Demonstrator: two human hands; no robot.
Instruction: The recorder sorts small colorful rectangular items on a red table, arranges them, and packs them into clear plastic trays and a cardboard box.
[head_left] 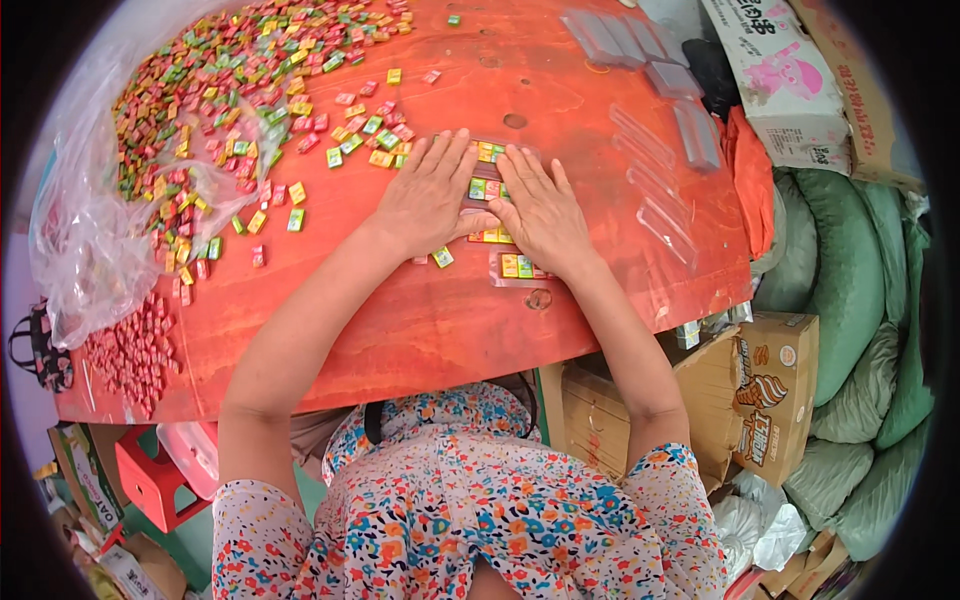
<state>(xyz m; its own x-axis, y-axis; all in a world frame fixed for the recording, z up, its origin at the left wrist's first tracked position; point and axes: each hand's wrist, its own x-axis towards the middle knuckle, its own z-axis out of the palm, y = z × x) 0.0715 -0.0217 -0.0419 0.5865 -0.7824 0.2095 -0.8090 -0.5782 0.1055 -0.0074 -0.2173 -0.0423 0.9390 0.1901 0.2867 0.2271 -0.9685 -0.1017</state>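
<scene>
Landmark: the clear tray (492, 190) of small coloured candies, mid-counter (440, 320).
Hands: left hand (430, 195) and right hand (540, 215) lie flat on that tray, grip released, fingers spread, grasping nothing.
Done: tray looks filled with green, yellow and orange squares; a second filled tray (520, 268) sits just nearer.
Left: a loose candy heap (230, 90) far-left of it; empty trays (655, 190) to its right.

Candy heap (230, 90) left; bare tabletop (440, 320) near.
</scene>
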